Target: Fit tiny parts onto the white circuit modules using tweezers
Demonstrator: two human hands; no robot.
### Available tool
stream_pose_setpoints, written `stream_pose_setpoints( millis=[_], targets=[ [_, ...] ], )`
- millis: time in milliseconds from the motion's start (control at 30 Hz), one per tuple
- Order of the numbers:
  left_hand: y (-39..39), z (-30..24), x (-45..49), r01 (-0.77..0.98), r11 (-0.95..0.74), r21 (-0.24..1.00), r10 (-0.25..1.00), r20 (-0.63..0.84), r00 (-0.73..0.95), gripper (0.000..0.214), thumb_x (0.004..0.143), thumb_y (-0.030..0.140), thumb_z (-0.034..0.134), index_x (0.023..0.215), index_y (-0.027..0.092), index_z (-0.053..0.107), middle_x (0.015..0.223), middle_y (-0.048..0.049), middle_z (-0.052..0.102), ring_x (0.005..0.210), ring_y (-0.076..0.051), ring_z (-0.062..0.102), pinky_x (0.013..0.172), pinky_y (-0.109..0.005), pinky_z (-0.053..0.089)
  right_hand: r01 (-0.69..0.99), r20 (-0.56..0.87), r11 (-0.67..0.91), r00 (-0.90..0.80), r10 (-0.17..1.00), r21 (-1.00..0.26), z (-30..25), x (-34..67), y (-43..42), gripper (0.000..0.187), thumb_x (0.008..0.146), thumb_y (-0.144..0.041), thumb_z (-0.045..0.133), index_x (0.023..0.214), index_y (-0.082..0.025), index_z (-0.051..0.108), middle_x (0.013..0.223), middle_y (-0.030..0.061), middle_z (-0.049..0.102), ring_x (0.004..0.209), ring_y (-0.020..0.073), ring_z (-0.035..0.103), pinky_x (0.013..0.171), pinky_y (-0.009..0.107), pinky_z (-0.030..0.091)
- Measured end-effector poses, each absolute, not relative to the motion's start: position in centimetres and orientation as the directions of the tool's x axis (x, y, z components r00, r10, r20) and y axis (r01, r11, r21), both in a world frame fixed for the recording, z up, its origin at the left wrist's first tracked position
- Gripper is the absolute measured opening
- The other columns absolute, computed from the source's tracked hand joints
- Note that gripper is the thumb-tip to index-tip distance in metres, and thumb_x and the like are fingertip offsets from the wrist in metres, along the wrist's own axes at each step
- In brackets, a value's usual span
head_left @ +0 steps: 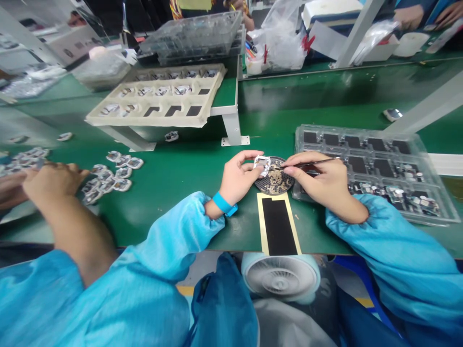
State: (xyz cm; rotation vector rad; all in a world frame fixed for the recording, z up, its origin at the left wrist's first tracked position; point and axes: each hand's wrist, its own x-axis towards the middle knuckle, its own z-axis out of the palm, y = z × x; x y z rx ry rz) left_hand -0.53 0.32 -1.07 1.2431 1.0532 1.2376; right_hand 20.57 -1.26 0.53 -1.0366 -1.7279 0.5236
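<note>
Two hands, head view, over round disc (274, 179) on counter (188, 173). Grip of left hand (237, 180) pinching small frame (262, 165) above disc edge. Grip of right hand (323, 183) pinching tweezers (307, 164), tips at frame. Risk: tweezer slip could flick frame loose, scatter disc parts.

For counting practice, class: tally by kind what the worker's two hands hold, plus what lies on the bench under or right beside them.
Tweezers: 1
White frame part: 1
Round perforated disc: 1
Black strip: 1
Clear tray: 1
Total: 5
</note>
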Motion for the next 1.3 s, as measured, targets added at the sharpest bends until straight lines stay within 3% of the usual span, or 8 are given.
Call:
stream_pose_setpoints(
  millis=[200,400,700,900,1000,1100,1200,1300],
  targets=[
    [0.7,-1.2,-0.9,-0.063,-0.071,0.995,0.993,0.077,0.092,0.033,0.076,0.02,0.078,0.108,0.018,0.069,0.114,-0.0091,0.074,0.088,-0.019,0.075,0.076,-0.033,0.065,0.351,0.377,0.418,-0.181,0.908,-0.838,0.6,21.0,-1.0,0.013,0.086,-0.037,0.079,0.086,-0.024,0.078,0.093,0.0049,0.079,0.085,0.0229,0.076,0.071,0.036,0.063],
    [0.7,-1.2,-0.9,-0.091,-0.03,0.995,0.991,0.042,0.127,0.036,0.074,0.019,0.081,0.109,0.016,0.071,0.105,-0.0081,0.076,0.079,-0.017,0.075,0.076,-0.033,0.066,0.361,0.523,0.52,-0.097,0.846,-0.774,0.8,21.0,-1.2,0.009,0.086,-0.032,0.079,0.089,-0.024,0.078,0.092,0.0047,0.079,0.081,0.0216,0.075,0.069,0.036,0.063],
    [0.5,-1.1,-0.6,-0.127,0.017,0.992,0.99,0.0,0.138,0.04,0.07,0.02,0.085,0.107,0.013,0.071,0.103,-0.0085,0.076,0.075,-0.015,0.074,0.071,-0.028,0.065,0.314,0.516,0.516,-0.091,0.852,-0.797,0.7,21.2,-1.0,0.01,0.087,-0.034,0.078,0.087,-0.024,0.075,0.087,0.0036,0.077,0.07,0.0187,0.071,0.057,0.033,0.058],
    [0.6,-0.9,-0.7,-0.155,0.144,0.977,0.974,-0.112,0.198,0.033,0.075,0.019,0.077,0.098,0.017,0.054,0.084,-0.0046,0.076,0.07,-0.02,0.076,0.057,-0.027,0.062,0.358,0.551,0.532,-0.057,0.833,-0.767,1.0,21.5,-0.8,0.01,0.088,-0.033,0.077,0.09,-0.024,0.074,0.087,0.003,0.077,0.066,0.017,0.069,0.058,0.032,0.058],
    [0.9,-0.7,-1.1,0.013,0.101,0.995,0.977,-0.101,0.186,0.032,0.08,0.02,0.074,0.105,0.018,0.055,0.081,-0.0039,0.076,0.058,-0.017,0.073,0.046,-0.021,0.055,0.444,0.537,0.528,-0.118,0.835,-0.724,1.0,21.8,-0.3,0.008,0.087,-0.031,0.077,0.092,-0.024,0.076,0.09,0.0024,0.078,0.07,0.0174,0.07,0.061,0.032,0.058],
    [1.4,-0.4,-1.5,0.062,0.034,0.997,0.985,-0.044,0.164,0.031,0.081,0.019,0.072,0.11,0.015,0.063,0.083,-0.0051,0.077,0.056,-0.014,0.07,0.05,-0.022,0.057,0.499,0.476,0.507,-0.199,0.856,-0.702,1.2,22.1,-0.2,0.01,0.085,-0.033,0.08,0.089,-0.025,0.077,0.089,0.0017,0.078,0.069,0.0169,0.069,0.059,0.031,0.055],
    [1.3,0.1,-1.6,0.031,0.046,0.998,0.981,-0.051,0.188,0.026,0.081,0.021,0.071,0.106,0.013,0.067,0.086,-0.0071,0.078,0.058,-0.013,0.069,0.047,-0.019,0.052,0.448,0.407,0.516,-0.321,0.855,-0.73,1.5,22.0,-0.6,0.011,0.084,-0.033,0.081,0.087,-0.024,0.077,0.083,0.0004,0.077,0.068,0.0162,0.069,0.061,0.03,0.054],
    [0.8,0.4,-1.4,0.03,0.062,0.998,0.969,-0.068,0.238,0.026,0.082,0.029,0.075,0.101,0.014,0.065,0.079,-0.006,0.076,0.049,-0.011,0.066,0.037,-0.017,0.04,0.338,0.418,0.619,-0.506,0.754,-0.709,1.3,21.6,-0.9,0.008,0.085,-0.03,0.08,0.089,-0.024,0.076,0.088,0.0006,0.077,0.081,0.0183,0.072,0.076,0.033,0.057]
  ],
)
